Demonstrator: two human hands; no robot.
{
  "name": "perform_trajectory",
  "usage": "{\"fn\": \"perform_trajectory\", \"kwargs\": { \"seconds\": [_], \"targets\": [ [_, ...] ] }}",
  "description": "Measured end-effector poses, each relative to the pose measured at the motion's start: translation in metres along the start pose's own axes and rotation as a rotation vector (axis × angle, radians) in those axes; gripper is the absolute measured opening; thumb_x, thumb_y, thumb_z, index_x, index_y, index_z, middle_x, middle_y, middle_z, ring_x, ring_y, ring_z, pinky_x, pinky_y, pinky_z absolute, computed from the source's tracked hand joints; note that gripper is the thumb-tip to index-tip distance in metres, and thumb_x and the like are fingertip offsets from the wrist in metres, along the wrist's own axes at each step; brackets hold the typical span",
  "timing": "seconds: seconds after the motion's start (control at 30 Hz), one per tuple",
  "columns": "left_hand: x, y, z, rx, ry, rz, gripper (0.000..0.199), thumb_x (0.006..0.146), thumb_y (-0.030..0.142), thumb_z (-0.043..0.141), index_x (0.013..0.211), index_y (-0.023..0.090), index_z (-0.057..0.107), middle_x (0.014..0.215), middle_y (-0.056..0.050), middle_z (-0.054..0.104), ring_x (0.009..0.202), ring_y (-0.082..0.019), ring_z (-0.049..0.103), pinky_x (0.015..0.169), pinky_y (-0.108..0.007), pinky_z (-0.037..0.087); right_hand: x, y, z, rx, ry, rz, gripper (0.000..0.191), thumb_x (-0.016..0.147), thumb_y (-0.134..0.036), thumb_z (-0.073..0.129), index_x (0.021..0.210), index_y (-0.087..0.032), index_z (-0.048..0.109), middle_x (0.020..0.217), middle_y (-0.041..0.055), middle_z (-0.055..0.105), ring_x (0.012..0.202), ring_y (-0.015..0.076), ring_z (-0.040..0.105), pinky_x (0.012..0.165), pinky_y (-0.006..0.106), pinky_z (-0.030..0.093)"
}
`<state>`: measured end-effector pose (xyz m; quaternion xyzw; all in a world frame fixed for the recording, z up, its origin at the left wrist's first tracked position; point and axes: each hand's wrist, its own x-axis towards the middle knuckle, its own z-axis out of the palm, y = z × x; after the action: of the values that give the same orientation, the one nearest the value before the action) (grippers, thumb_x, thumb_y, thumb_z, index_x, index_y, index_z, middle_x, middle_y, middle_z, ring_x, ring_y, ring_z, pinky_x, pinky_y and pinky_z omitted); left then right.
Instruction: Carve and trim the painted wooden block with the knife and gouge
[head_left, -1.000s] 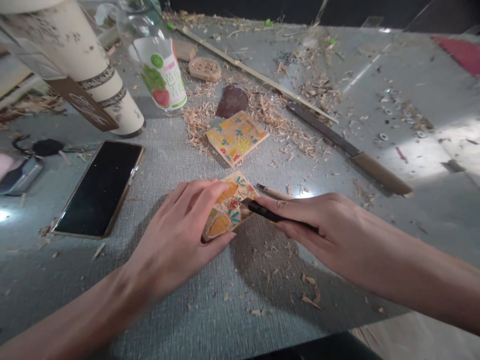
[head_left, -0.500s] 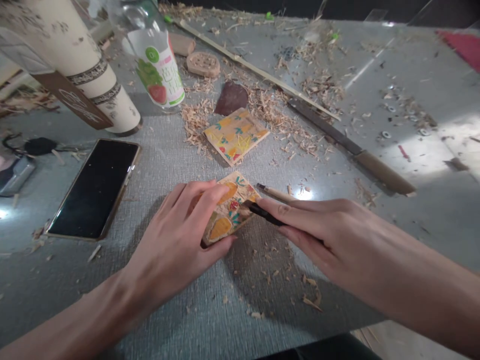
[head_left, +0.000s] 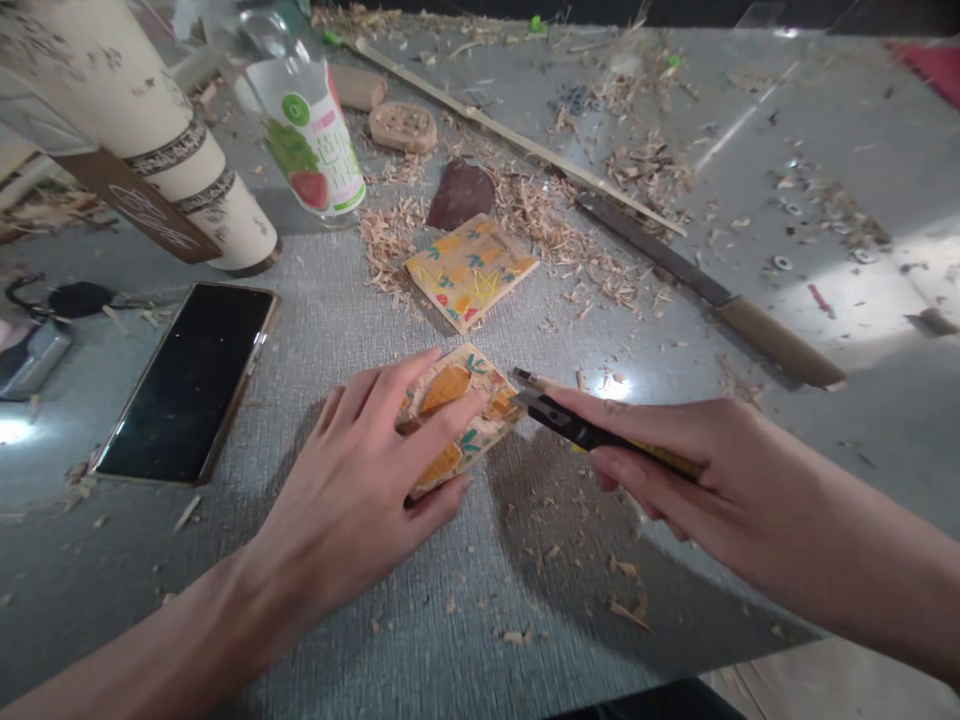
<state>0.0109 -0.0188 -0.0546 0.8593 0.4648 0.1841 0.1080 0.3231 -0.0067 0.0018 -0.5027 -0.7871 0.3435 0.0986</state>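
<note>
The bottle label (head_left: pixel 311 140) bears a 0-like sign and blurred characters; the brown band (head_left: pixel 142 205), illegible script.

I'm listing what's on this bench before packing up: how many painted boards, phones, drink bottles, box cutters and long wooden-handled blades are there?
Painted boards: 2, the near board under the left hand and the far board
Phone: 1
Drink bottle: 1
Box cutter: 1, in the right hand
Long blade: 1
Total: 6
</note>
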Motion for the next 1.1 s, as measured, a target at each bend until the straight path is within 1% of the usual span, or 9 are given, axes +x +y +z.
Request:
{"fn": "perform_trajectory", "kwargs": {
  "seconds": [0.03,0.1,0.2,0.3,0.47,0.6,0.77,0.93,1.1],
  "targets": [
    [0.000,0.000,0.000,-0.002,0.000,0.007,0.057,0.110,0.026,0.068,0.165,0.037,0.058,0.172,-0.017,0.055,0.145,-0.045,0.064,0.111,-0.072,0.066,0.000,0.001,0.001,-0.019,-0.001,-0.030,0.055,0.120,-0.034,0.054,0.175,-0.036,0.063,0.119,0.0049,0.092,0.089,0.0197,0.087,0.075,0.029,0.071],
    [-0.001,0.000,0.001,-0.010,0.001,0.015,0.053,0.111,0.026,0.068,0.162,0.036,0.062,0.174,-0.017,0.054,0.145,-0.046,0.063,0.112,-0.073,0.065,0.000,0.000,0.005,-0.028,-0.001,-0.082,0.060,0.120,-0.027,0.052,0.178,-0.042,0.058,0.157,0.0038,0.081,0.126,0.0244,0.086,0.099,0.035,0.073],
    [-0.002,0.000,0.001,-0.029,0.004,0.020,0.044,0.111,0.027,0.070,0.154,0.034,0.068,0.173,-0.017,0.055,0.142,-0.045,0.064,0.109,-0.072,0.066,0.000,-0.001,0.011,-0.030,0.023,-0.115,0.064,0.118,-0.024,0.053,0.178,-0.047,0.057,0.174,0.0003,0.067,0.146,0.0287,0.077,0.112,0.041,0.071],
    [-0.002,0.001,-0.001,-0.031,-0.007,0.017,0.041,0.110,0.025,0.069,0.151,0.032,0.069,0.172,-0.018,0.056,0.141,-0.045,0.064,0.106,-0.071,0.065,0.000,0.000,0.015,-0.046,0.057,-0.143,0.064,0.118,-0.022,0.053,0.178,-0.044,0.058,0.170,0.0030,0.070,0.143,0.0307,0.079,0.112,0.045,0.073],
    [0.000,0.004,-0.001,-0.044,-0.044,-0.018,0.040,0.110,0.024,0.067,0.149,0.034,0.066,0.175,-0.016,0.052,0.145,-0.045,0.060,0.114,-0.071,0.058,0.000,0.002,0.019,-0.069,0.051,-0.142,0.058,0.121,-0.023,0.049,0.176,-0.036,0.061,0.150,0.0080,0.084,0.137,0.0306,0.083,0.100,0.040,0.077],
    [0.002,0.006,0.000,-0.046,-0.063,-0.033,0.043,0.109,0.023,0.068,0.150,0.036,0.063,0.175,-0.015,0.049,0.143,-0.045,0.057,0.116,-0.073,0.054,0.001,0.002,0.022,-0.069,0.070,-0.171,0.060,0.120,-0.020,0.052,0.177,-0.035,0.060,0.144,0.0087,0.086,0.143,0.0324,0.079,0.104,0.043,0.076],
    [0.005,0.007,0.002,-0.013,-0.067,-0.046,0.047,0.104,0.022,0.072,0.148,0.036,0.061,0.174,-0.015,0.050,0.136,-0.044,0.057,0.112,-0.072,0.053,0.003,0.000,0.022,-0.056,0.058,-0.195,0.058,0.119,-0.020,0.051,0.174,-0.036,0.064,0.126,0.0081,0.090,0.130,0.0341,0.086,0.089,0.043,0.078],
    [0.007,0.009,0.003,0.004,-0.066,-0.060,0.049,0.103,0.021,0.072,0.147,0.037,0.059,0.171,-0.014,0.052,0.133,-0.041,0.057,0.108,-0.068,0.054,0.002,0.002,0.018,-0.064,0.057,-0.178,0.061,0.118,-0.020,0.055,0.176,-0.039,0.061,0.142,0.0072,0.087,0.130,0.0341,0.085,0.089,0.042,0.078],
    [0.006,0.010,0.004,-0.010,-0.054,-0.064,0.033,0.105,0.022,0.068,0.134,0.032,0.056,0.171,-0.015,0.051,0.137,-0.042,0.056,0.108,-0.067,0.054,0.005,0.003,0.016,-0.096,0.085,-0.191,0.057,0.118,-0.022,0.050,0.171,-0.035,0.066,0.161,0.0068,0.078,0.133,0.0312,0.084,0.095,0.040,0.078]
  ]
}}
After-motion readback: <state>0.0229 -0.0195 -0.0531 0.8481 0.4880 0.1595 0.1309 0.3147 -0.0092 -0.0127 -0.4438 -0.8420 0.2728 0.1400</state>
